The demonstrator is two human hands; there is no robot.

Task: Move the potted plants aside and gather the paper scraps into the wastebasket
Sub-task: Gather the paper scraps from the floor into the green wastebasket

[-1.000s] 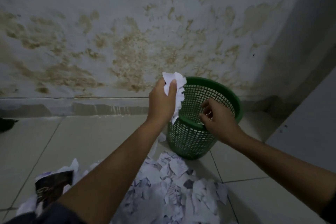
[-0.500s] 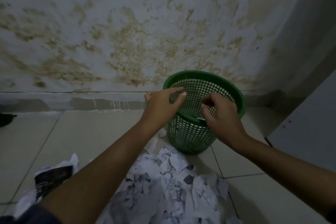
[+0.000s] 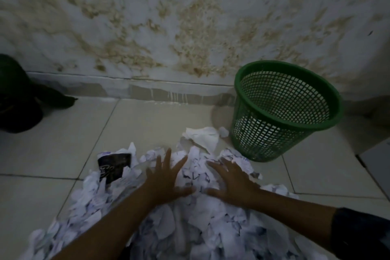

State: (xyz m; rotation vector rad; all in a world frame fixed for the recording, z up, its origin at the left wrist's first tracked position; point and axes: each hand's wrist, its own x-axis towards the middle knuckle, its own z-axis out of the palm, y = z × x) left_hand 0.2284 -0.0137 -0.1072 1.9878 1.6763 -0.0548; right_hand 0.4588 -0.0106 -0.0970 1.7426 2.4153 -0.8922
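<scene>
The left hand [image 3: 166, 177] and right hand [image 3: 230, 179] lie flat, fingers spread wide, palms down on the pile of paper scraps [image 3: 190, 224] on the tiled floor [image 3: 52, 154], holding nothing. A dark printed scrap [image 3: 114, 167] sits left of the left hand. The green mesh wastebasket [image 3: 285, 112] stands just beyond the pile's far right edge, near the stained wall [image 3: 190, 17]

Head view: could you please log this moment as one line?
left hand: open on paper scraps | right hand: open on scraps | wastebasket: upright, beside pile
</scene>
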